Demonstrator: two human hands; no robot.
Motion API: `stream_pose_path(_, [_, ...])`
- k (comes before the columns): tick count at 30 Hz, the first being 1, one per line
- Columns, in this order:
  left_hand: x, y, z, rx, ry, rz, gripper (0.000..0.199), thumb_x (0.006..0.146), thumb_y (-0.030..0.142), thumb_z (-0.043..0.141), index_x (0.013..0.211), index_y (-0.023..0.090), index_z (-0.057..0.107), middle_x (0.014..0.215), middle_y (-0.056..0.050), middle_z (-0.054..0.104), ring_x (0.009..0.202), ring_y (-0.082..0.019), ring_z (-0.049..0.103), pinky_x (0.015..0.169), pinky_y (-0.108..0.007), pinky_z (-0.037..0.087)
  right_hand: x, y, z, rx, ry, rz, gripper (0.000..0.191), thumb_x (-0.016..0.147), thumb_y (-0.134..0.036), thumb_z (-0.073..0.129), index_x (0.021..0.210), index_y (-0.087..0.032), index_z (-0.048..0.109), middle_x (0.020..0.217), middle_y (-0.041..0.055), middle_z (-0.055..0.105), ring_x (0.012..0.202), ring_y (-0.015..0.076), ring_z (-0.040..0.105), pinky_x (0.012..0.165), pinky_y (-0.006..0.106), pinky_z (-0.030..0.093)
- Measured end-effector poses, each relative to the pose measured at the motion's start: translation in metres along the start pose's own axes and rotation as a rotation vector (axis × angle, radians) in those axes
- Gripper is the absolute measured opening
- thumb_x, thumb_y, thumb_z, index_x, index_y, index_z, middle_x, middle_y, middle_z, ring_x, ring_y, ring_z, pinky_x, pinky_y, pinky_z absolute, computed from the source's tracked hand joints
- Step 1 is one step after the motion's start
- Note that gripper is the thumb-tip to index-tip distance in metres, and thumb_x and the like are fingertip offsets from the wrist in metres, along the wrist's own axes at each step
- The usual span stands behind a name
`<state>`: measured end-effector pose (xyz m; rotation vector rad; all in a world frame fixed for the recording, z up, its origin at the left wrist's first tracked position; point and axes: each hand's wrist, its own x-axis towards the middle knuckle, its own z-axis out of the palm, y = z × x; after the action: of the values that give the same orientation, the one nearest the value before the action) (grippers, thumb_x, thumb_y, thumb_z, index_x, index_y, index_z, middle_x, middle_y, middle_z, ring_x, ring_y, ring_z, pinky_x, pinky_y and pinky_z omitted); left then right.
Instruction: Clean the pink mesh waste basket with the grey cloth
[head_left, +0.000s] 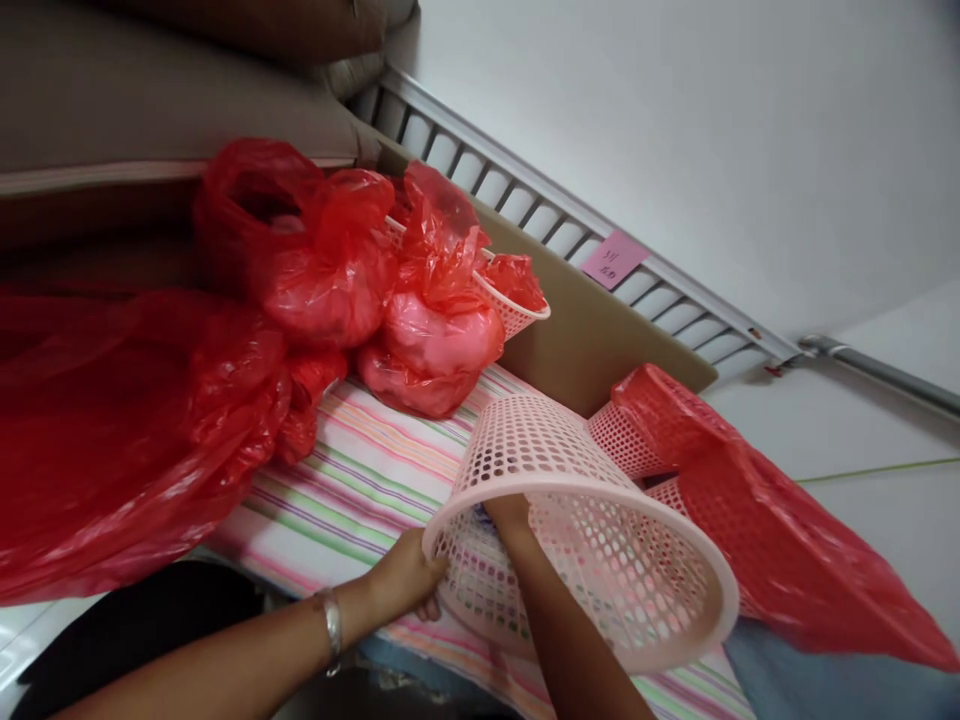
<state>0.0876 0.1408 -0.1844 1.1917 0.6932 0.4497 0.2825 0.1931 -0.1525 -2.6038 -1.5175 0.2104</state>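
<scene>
A pale pink perforated plastic wastebasket (555, 435) lies tipped on its side, its open mouth towards me. My left hand (412, 575) is closed on the left edge of its rim. Through the mouth reaches my right hand (510, 510), up against the inner wall on the left side. A bit of blue cloth (484, 514) shows at that hand; the fingers are mostly hidden by the rim and wall. Beneath the basket is a striped sheet (360, 470) in white, pink and green.
Tied red plastic bags (442, 345) stand at the back left, a larger red bag (127, 430) in front. Behind them is another pink basket (514, 310). Red plastic film (780, 520) covers more pink baskets at right. A railing (540, 200) with a pink note (615, 260) runs behind.
</scene>
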Motion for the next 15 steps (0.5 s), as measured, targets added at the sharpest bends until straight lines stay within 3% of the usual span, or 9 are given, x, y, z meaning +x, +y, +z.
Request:
stream_pose_path(3, [0.003, 0.005, -0.001, 0.021, 0.022, 0.053, 0.021, 0.080, 0.031, 0.043, 0.086, 0.014, 0.054, 0.035, 0.006, 0.047, 0.032, -0.012, 0.052, 0.033, -0.019, 0.042, -0.034, -0.005, 0.002, -0.046, -0.041, 0.042, 0.046, 0.086, -0.033, 0.040, 0.126, -0.012, 0.048, 0.113, 0.0157, 0.062, 0.103, 0.0269, 0.059, 0.086, 0.036, 0.043])
stream_pose_path(6, [0.003, 0.010, -0.006, 0.071, 0.069, 0.060, 0.019, 0.080, 0.028, 0.040, 0.080, 0.015, 0.054, 0.036, 0.005, 0.048, 0.032, -0.013, 0.052, 0.032, -0.019, 0.041, -0.087, -0.008, 0.008, -0.092, -0.113, 0.058, 0.055, 0.086, -0.030, 0.038, 0.135, -0.007, 0.035, 0.108, 0.0171, 0.063, 0.094, 0.0275, 0.062, 0.080, 0.037, 0.046])
stream_pose_path(10, [-0.007, 0.021, -0.020, 0.172, 0.107, 0.079, 0.019, 0.079, 0.027, 0.039, 0.074, 0.016, 0.054, 0.041, 0.004, 0.051, 0.033, -0.014, 0.052, 0.031, -0.020, 0.039, -0.141, -0.012, 0.017, -0.148, -0.132, -0.094, 0.057, 0.085, -0.030, 0.037, 0.136, -0.006, 0.034, 0.121, 0.0195, 0.056, 0.107, 0.0286, 0.056, 0.088, 0.037, 0.042])
stream_pose_path(12, [-0.013, 0.028, -0.030, 0.278, 0.129, 0.132, 0.018, 0.077, 0.024, 0.040, 0.074, 0.016, 0.056, 0.047, 0.002, 0.055, 0.036, -0.014, 0.054, 0.033, -0.021, 0.039, -0.141, -0.014, 0.019, -0.186, -0.107, -0.140, 0.056, 0.084, -0.029, 0.039, 0.135, -0.008, 0.037, 0.122, 0.0197, 0.055, 0.106, 0.0288, 0.056, 0.086, 0.037, 0.043])
stream_pose_path(15, [-0.018, 0.037, -0.041, 0.454, 0.162, 0.274, 0.017, 0.072, 0.018, 0.043, 0.072, 0.015, 0.060, 0.060, 0.000, 0.062, 0.053, -0.015, 0.061, 0.047, -0.020, 0.043, -0.102, -0.017, 0.016, -0.223, -0.064, -0.085, 0.053, 0.082, -0.029, 0.041, 0.132, -0.011, 0.042, 0.113, 0.0181, 0.059, 0.097, 0.0279, 0.060, 0.080, 0.038, 0.045])
